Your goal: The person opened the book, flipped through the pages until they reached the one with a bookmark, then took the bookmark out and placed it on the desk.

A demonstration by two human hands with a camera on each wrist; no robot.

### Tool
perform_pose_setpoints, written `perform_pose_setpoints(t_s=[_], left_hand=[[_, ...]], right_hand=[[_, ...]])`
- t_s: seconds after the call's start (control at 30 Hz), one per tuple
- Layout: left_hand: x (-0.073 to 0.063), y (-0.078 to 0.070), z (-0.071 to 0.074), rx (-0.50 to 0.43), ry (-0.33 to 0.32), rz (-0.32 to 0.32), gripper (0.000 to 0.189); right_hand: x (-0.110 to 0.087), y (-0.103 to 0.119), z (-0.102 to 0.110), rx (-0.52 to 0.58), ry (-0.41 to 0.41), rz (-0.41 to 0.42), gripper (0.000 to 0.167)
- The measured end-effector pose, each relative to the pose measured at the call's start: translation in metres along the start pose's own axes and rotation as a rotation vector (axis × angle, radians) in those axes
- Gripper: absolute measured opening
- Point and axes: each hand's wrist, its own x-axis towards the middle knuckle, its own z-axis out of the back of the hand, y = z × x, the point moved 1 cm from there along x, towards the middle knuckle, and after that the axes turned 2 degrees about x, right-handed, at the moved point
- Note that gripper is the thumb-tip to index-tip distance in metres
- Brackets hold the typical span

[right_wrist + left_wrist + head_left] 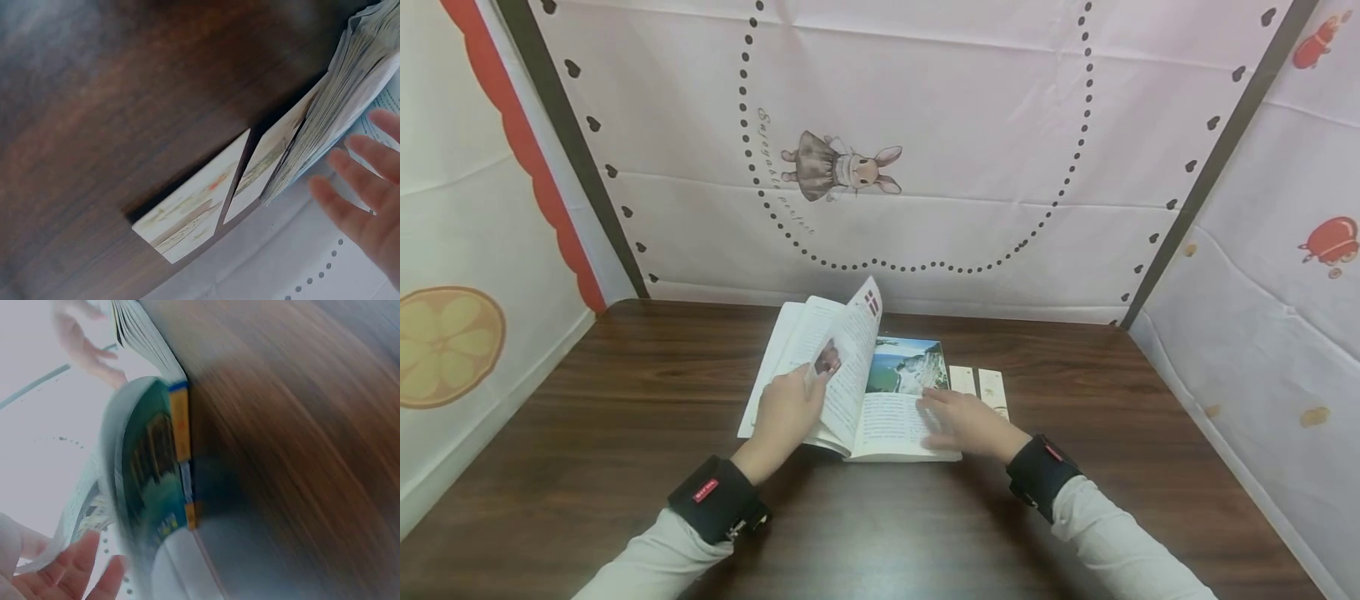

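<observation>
An open book (891, 429) lies on the table, its right page showing a coastal photo above printed text. My left hand (792, 407) grips the lifted left-hand pages (850, 367), the thumb on the printed side. In the left wrist view, the fingers of this left hand (69, 572) are behind the pages, and the book's yellow spine (180, 422) shows below. Over the right page is my right hand (966, 423), fingers spread and loosely extended, holding nothing; I cannot tell whether it touches the paper. The right wrist view shows the right hand's fingers (359, 178) beside the page edges.
Two cream printed cards (194, 209) lie side by side at the book's right edge, the nearer one partly hidden by it. Beneath everything is a dark brown wooden table (625, 433). A white patterned cloth (970, 125) hangs behind, with similar cloth at both sides.
</observation>
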Motion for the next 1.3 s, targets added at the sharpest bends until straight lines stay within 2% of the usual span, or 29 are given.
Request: perform_pose_setpoints(t_s=[0.17,0.23,0.33,0.4,0.47,0.57,0.63,0.67,0.73,0.8,0.87,1.03,1.17,1.3], left_hand=[[-0.003,0.015,0.003,0.083,-0.079,-0.068,0.035],[-0.004,0.019,0.002,0.12,-0.082,-0.084,0.039],[-0.005,0.023,-0.002,0.239,-0.075,-0.116,0.047],[-0.004,0.023,-0.005,0.316,-0.056,-0.166,0.053],[-0.005,0.023,-0.008,0.387,-0.037,-0.262,0.058],[-0.008,0.018,-0.012,0.42,-0.003,-0.484,0.057],[-0.011,0.014,-0.014,0.427,0.039,-0.631,0.047],[-0.014,0.012,-0.016,0.428,0.077,-0.683,0.043],[-0.02,0.008,-0.018,0.433,0.147,-0.724,0.038],[-0.024,0.005,-0.02,0.443,0.201,-0.713,0.035],[-0.027,0.004,-0.022,0.45,0.229,-0.656,0.034],[-0.026,0.003,-0.022,0.39,0.224,-0.506,0.025],[-0.026,0.004,-0.024,0.335,0.207,-0.424,0.014],[-0.025,0.001,-0.025,0.318,0.193,-0.37,0.013]], right_hand=[[-0.001,-0.002,-0.005,-0.01,0.1,-0.029,0.081],[-0.001,-0.002,-0.005,-0.014,0.104,-0.019,0.084],[0.0,-0.002,-0.004,-0.025,0.102,0.002,0.084],[0.001,-0.001,-0.003,-0.031,0.105,0.01,0.082],[0.002,-0.001,-0.002,-0.032,0.111,0.013,0.082],[0.003,-0.001,-0.002,-0.035,0.115,0.019,0.082],[0.004,-0.001,-0.002,-0.033,0.115,0.018,0.082],[0.004,0.0,-0.002,-0.032,0.118,0.014,0.082],[0.004,0.0,-0.002,-0.033,0.121,0.006,0.082],[0.003,0.001,-0.002,-0.034,0.124,0.003,0.082],[0.002,0.0,-0.002,-0.028,0.135,-0.002,0.081],[0.001,-0.003,0.001,0.033,0.176,-0.018,0.075],[-0.001,-0.003,0.006,0.052,0.178,0.011,0.057],[-0.001,0.001,0.009,0.0,0.097,0.058,0.032]])
